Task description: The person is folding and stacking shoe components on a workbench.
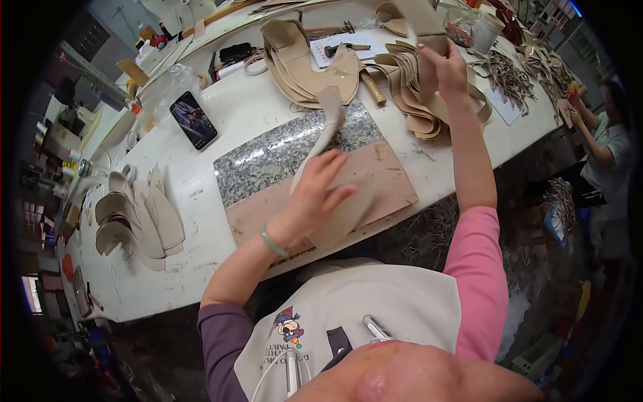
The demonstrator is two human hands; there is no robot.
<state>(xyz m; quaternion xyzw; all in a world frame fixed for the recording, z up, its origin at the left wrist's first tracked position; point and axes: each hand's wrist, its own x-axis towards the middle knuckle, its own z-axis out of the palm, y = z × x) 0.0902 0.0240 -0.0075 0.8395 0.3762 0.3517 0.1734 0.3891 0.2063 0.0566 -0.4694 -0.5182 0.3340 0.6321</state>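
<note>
My left hand [311,197], with a pale green bangle at its wrist, is over the work slab with thumb and fingers apart. Beneath it runs a curved beige leather piece [329,110], its upper end slightly lifted and its lower part blurred. At the far right of the table my right hand [445,70] grips a beige leather piece [420,19] between thumb and fingers. Just below that hand stands a stack of curved leather pieces [408,100]. The slab has a speckled stone part [268,157] and a pinkish-brown board [385,177] along its near side.
Left of the slab lie a phone [193,120] and a group of cut leather pieces [151,214]. Behind it are more leather panels [284,60], a wooden-handled tool [372,88] and a hammer [347,49]. Thin scraps [506,74] pile up at right, where another person [606,141] works.
</note>
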